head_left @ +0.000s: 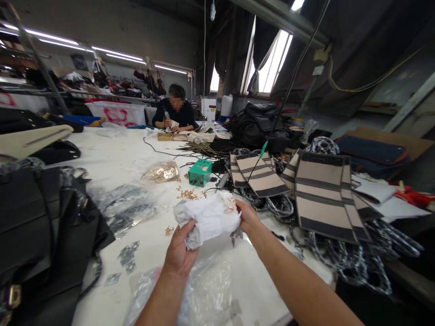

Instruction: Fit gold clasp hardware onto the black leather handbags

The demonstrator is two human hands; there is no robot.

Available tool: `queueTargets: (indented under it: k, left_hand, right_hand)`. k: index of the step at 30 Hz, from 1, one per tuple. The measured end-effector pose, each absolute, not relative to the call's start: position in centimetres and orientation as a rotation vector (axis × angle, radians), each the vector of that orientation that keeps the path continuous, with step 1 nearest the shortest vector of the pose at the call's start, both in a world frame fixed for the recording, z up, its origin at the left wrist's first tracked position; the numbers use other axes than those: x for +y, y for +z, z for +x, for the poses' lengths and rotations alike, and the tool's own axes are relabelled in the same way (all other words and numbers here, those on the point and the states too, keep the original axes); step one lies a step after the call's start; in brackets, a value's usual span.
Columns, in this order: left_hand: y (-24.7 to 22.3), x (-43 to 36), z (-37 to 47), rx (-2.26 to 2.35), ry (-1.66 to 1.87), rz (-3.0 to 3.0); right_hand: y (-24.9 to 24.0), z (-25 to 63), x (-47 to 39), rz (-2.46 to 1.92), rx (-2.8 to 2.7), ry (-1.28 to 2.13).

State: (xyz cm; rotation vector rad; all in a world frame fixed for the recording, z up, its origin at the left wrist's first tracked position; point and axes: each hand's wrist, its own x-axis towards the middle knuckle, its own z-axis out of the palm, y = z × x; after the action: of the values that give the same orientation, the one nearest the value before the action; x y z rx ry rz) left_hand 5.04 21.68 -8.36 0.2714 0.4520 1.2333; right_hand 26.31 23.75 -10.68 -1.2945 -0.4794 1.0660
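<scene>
A white wrapped bundle [210,219], thin paper or plastic, is held level above the table between both hands. My left hand [181,249] grips its left end, thumb on top. Around its right end my right hand [248,216] is closed. A gold metal piece [231,204] shows at the bundle's upper right corner, near my right fingers; whether it is inside the wrap I cannot tell. Beyond the bundle lies a pile of small gold fittings [188,194], with a few more gold pieces [169,231] to the left. Clear plastic bags [210,285] lie beneath my forearms.
A green power box [200,173] stands ahead beside a bag of gold parts [161,172]. Flat metal plates [127,256] lie at left near black bags [44,235]. Striped beige panels [322,194] with wrapped handles are stacked right. Another person [175,111] works at the far end.
</scene>
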Motion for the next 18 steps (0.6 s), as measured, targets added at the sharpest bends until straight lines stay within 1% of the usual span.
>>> queueTargets:
  k: [3, 6, 11, 14, 16, 18]
  left_hand:
    - [-8.3, 21.7, 5.1, 0.477, 1.214, 0.299]
    - [-8.1, 21.6, 5.4, 0.503, 1.195, 0.337]
    - [-8.0, 21.5, 5.8, 0.530, 1.225, 0.389]
    - [-7.9, 21.5, 6.0, 0.496, 1.232, 0.426]
    - [-8.0, 21.6, 6.0, 0.460, 1.245, 0.442]
    - [-8.3, 21.9, 5.9, 0.476, 1.257, 0.428]
  right_hand:
    - [-10.3, 25.9, 23.3, -1.387, -0.575, 1.055]
    - [-9.7, 24.3, 20.9, -1.429, -0.721, 0.964]
    - [-8.9, 21.4, 17.1, -1.303, -1.524, 0.718]
    - [-8.6, 20.8, 17.5, -1.355, -1.609, 0.616]
    - [-8.2, 21.1, 18.6, -1.350, -1.555, 0.705]
    - [-7.7, 21.8, 19.9, -1.275, -1.403, 0.896]
